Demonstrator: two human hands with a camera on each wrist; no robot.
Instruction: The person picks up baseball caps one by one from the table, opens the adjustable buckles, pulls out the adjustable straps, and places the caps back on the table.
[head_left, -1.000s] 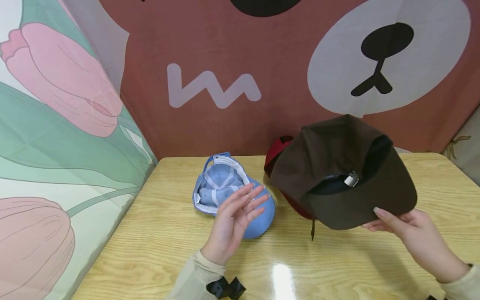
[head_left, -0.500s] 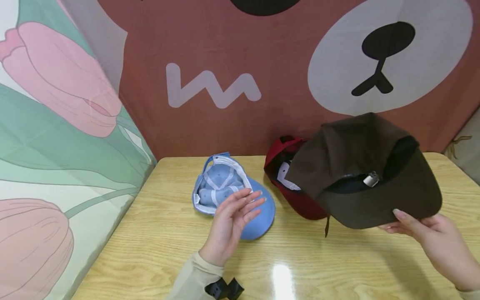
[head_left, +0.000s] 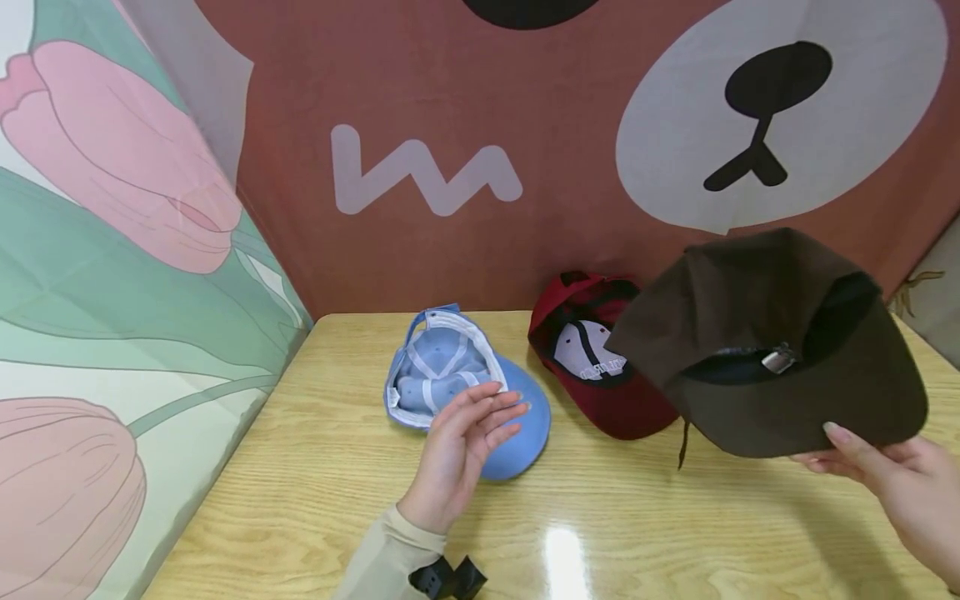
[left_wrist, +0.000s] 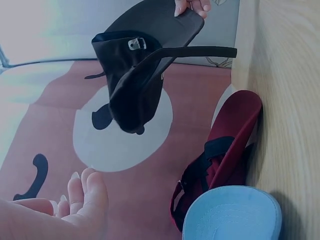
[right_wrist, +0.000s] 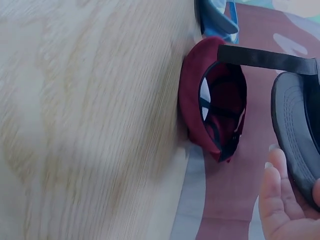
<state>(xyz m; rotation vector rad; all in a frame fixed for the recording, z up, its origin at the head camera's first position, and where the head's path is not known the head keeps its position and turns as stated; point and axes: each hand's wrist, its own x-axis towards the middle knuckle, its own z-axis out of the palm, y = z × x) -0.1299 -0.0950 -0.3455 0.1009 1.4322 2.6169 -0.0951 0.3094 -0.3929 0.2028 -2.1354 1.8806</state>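
A dark brown cap (head_left: pixel 750 325) is held up over the right part of the table, its strap hanging loose and a metal buckle (head_left: pixel 778 359) showing at its opening. My right hand (head_left: pixel 892 479) pinches the brim edge, thumb on top and fingers beneath. The left hand (head_left: pixel 461 454) hovers with loosely extended fingers, holding nothing, and covers part of a light blue cap (head_left: pixel 528 417) from the head camera. That blue cap lies upturned, showing its inside. Beside it a dark red cap (head_left: pixel 622 408) also lies upturned, partly hidden by the brown cap.
The caps lie toward the back of a wooden table (head_left: pixel 300 500). Behind it hangs a brown cloth (head_left: pixel 420 267) with a bear face. A floral cloth (head_left: pixel 180 333) borders the left side.
My right hand has carried the brown cap to the right, uncovering more of the dark red cap. The left hand has barely moved.
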